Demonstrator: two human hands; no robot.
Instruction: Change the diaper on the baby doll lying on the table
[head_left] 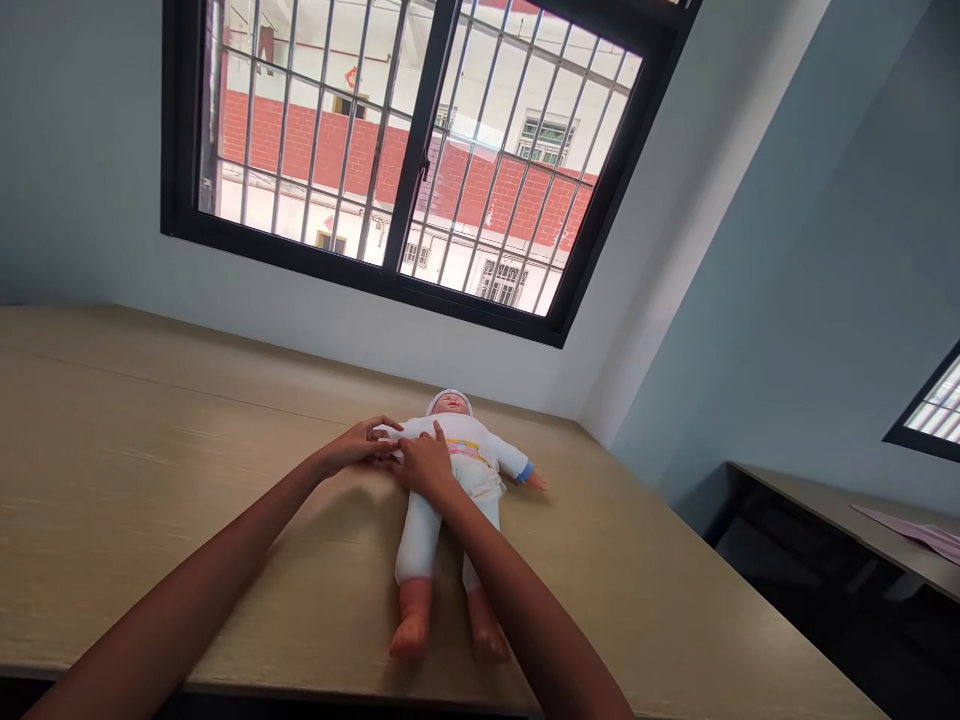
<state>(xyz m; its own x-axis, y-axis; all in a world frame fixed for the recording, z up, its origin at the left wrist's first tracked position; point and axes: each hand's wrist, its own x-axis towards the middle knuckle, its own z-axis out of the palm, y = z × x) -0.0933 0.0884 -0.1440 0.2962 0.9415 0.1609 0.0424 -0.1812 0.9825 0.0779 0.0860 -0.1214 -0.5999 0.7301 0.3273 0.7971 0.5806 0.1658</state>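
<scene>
A baby doll [466, 428] lies on its back on the wooden table [225, 560], its head toward the window and its bare feet toward me. It wears a white cap, a white top with a coloured print, white trousers and a blue cuff on the arm at the right. My left hand [361, 445] is at the doll's other arm, fingers bent around the sleeve end. Against the doll's side, my right hand [425, 462] meets the left at that same sleeve, with its fingers curled in. The two hands mostly cover that cuff and the doll's hand there.
Behind the table, a wall holds a black-framed window [394, 270] with metal bars. A second table [810, 500] stands at the right, with a pink sheet-like item [911, 532] on it. The near table edge runs below my forearms.
</scene>
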